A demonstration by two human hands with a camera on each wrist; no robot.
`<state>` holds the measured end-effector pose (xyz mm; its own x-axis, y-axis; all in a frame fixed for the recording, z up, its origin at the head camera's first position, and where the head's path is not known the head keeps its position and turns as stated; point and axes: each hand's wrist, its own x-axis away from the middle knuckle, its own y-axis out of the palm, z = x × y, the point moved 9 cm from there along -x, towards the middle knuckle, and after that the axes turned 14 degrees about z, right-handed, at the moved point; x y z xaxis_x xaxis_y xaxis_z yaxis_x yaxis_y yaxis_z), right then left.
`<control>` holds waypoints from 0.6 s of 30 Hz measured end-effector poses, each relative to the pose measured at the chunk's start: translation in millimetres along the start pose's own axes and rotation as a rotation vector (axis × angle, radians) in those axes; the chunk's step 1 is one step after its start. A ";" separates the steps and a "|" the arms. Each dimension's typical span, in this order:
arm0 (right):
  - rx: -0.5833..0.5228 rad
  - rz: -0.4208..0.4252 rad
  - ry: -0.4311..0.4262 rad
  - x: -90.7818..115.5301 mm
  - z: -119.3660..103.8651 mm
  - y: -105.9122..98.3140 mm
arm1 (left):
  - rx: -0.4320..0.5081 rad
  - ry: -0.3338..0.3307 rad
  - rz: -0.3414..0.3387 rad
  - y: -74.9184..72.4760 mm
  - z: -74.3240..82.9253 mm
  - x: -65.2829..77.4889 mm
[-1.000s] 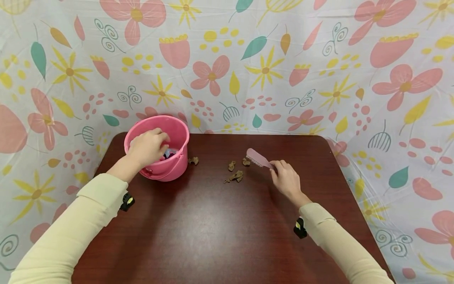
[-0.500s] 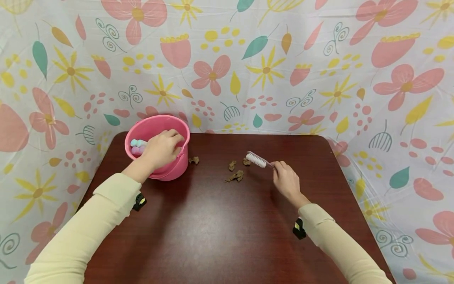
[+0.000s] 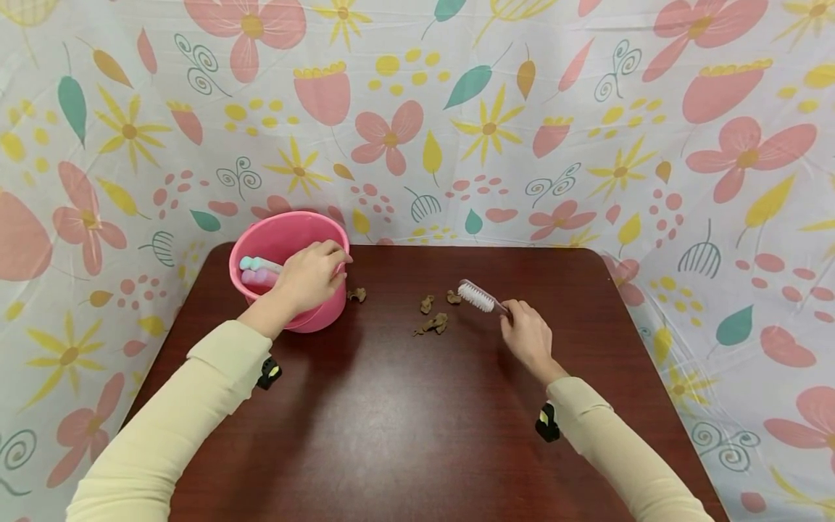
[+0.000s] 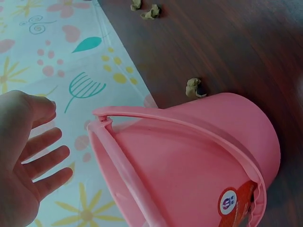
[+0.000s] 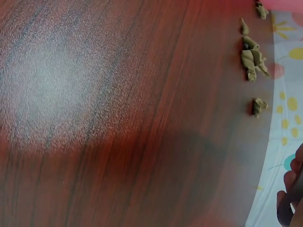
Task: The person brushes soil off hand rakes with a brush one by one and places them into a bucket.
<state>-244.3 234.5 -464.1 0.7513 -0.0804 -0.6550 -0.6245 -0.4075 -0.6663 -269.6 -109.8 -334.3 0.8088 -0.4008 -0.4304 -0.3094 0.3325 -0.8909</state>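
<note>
My left hand (image 3: 308, 279) is over the right side of a pink bucket (image 3: 333, 310), holding nothing. Seen from the left wrist, its fingers (image 4: 47, 163) are loosely spread beside the bucket's rim. Inside the bucket lie a light blue thing (image 3: 256, 265) and a purple thing (image 3: 258, 278), both with knobbed ends; their kind is unclear. My right hand (image 3: 530, 335) grips the handle of a small scrubbing brush (image 3: 478, 296), its white bristles facing me, held above the table. Only fingertips and part of the dark-looking handle (image 5: 285, 210) show in the right wrist view.
Several brown crumpled clumps lie on the dark wooden table (image 3: 391, 428): one clump (image 3: 356, 294) beside the bucket, a larger clump (image 3: 435, 324) mid-table, and others left of the brush head. A flowered curtain (image 3: 417, 109) hangs behind the table. The bucket's handle (image 4: 208, 130) hangs down its side.
My left hand has come up out of the bucket and moved right to its rim, uncovering the blue and purple things. The brush has turned so its bristles face me.
</note>
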 end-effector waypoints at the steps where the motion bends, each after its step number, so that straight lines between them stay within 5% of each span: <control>1: 0.002 -0.004 0.012 1.1 1.2 0.7 | 0.002 0.000 0.003 0.3 0.0 -0.1; 18: 0.013 0.014 0.187 9.2 24.6 10.6 | 0.030 0.053 0.049 11.1 14.2 -1.5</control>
<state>-249.2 251.9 -485.9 0.7684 -0.2543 -0.5873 -0.6370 -0.3931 -0.6631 -267.1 -93.4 -341.5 0.7649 -0.4280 -0.4814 -0.3321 0.3783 -0.8641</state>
